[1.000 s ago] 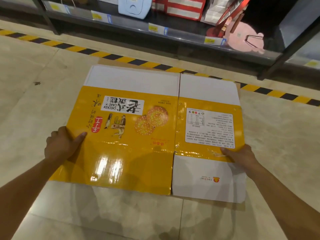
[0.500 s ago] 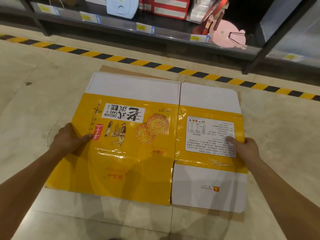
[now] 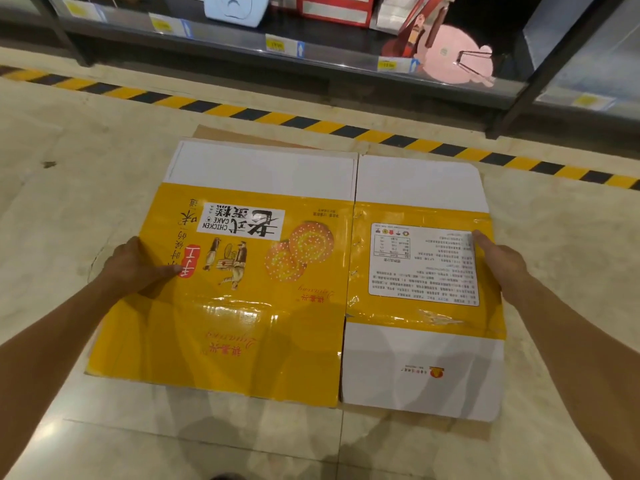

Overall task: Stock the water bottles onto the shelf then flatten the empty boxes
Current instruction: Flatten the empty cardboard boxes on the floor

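Observation:
A flattened yellow and white cake box (image 3: 277, 323) lies printed side up on the floor, its flaps spread out flat. My left hand (image 3: 135, 268) grips its left edge, thumb on top of the yellow panel. At the right edge, beside the white label, my right hand (image 3: 502, 261) grips the box with the thumb on top. No water bottles are in view.
A brown cardboard sheet (image 3: 415, 427) shows under the box at its far and near edges. Yellow-black hazard tape (image 3: 277, 117) runs along the floor in front of a dark shelf (image 3: 311, 60) holding a white appliance (image 3: 235, 8), red boxes and a pink item (image 3: 450, 57).
Both hands slid farther up the box's side edges, the right one from the lower yellow band to beside the label. The box lies in the same place.

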Demonstrator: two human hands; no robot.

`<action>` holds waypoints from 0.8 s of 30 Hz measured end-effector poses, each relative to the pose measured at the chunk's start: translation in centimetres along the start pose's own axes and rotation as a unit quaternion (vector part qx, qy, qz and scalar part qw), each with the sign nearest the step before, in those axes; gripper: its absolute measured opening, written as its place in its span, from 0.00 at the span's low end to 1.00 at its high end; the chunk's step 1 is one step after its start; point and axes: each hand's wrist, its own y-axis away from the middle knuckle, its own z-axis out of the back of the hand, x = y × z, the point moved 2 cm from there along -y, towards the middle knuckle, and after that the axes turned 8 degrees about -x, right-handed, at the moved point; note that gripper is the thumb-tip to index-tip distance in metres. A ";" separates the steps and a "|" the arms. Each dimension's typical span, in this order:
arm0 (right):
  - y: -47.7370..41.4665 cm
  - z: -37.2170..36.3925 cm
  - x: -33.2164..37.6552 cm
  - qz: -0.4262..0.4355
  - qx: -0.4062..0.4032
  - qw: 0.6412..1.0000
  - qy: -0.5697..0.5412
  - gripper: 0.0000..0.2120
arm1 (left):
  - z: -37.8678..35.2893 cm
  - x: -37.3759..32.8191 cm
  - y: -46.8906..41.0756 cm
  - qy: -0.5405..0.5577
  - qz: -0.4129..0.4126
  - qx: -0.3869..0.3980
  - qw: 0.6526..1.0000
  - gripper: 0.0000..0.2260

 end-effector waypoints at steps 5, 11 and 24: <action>-0.8 -0.9 1.0 -0.024 0.055 0.998 -0.015 0.42 | 1.0 -1.4 -0.8 0.013 -0.024 0.030 0.999 0.50; -1.4 -0.9 1.1 0.008 0.089 0.996 -0.029 0.20 | 0.6 -3.0 -1.6 0.114 -0.013 -0.020 0.993 0.40; -1.5 0.9 0.8 -0.018 0.145 0.988 -0.043 0.22 | 0.4 -3.7 -2.4 0.064 0.040 -0.084 0.994 0.42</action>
